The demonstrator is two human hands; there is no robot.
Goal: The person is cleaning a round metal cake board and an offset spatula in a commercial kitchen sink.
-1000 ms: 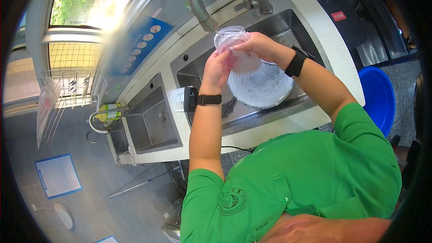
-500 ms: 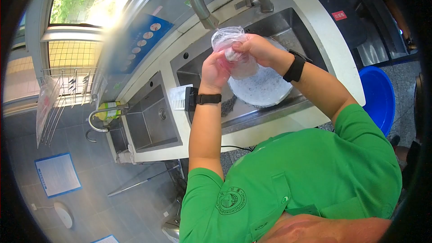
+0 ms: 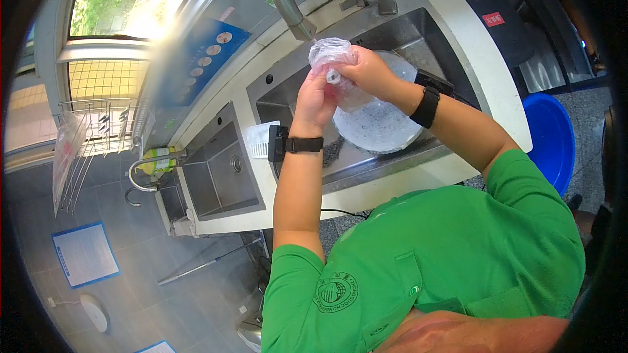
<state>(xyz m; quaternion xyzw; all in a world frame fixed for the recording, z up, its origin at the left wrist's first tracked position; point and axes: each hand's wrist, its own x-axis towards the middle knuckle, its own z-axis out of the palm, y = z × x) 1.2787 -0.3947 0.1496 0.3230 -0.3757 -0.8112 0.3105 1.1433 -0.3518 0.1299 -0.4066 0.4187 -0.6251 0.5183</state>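
Observation:
Both hands grip a thin clear plastic bag (image 3: pixel 330 52) over the large sink, just below the faucet spout (image 3: pixel 303 30). My left hand (image 3: pixel 316 99) is closed on its near left side. From the right, my right hand (image 3: pixel 367 70) pinches the bag, its thumb and fingers meeting my left fingertips. A small white round piece (image 3: pixel 333 77) with a dark centre shows between the fingers. The bag's lower part hangs down, overlapping a round basin (image 3: pixel 376 127) of whitish, speckled, foamy contents in the sink.
The metal sink (image 3: pixel 432 39) has a white counter rim (image 3: pixel 487 85). A smaller sink (image 3: pixel 219 170) lies to the left, with a white slotted container (image 3: pixel 260 140) between the two. A blue tub (image 3: pixel 549 147) is on the floor at right. Skewer-like rods (image 3: pixel 85 157) hang at far left.
My fingers have shifted on the plastic bag, and its top is bunched smaller. The white round piece shows more plainly between my fingers. My right wrist has turned a little.

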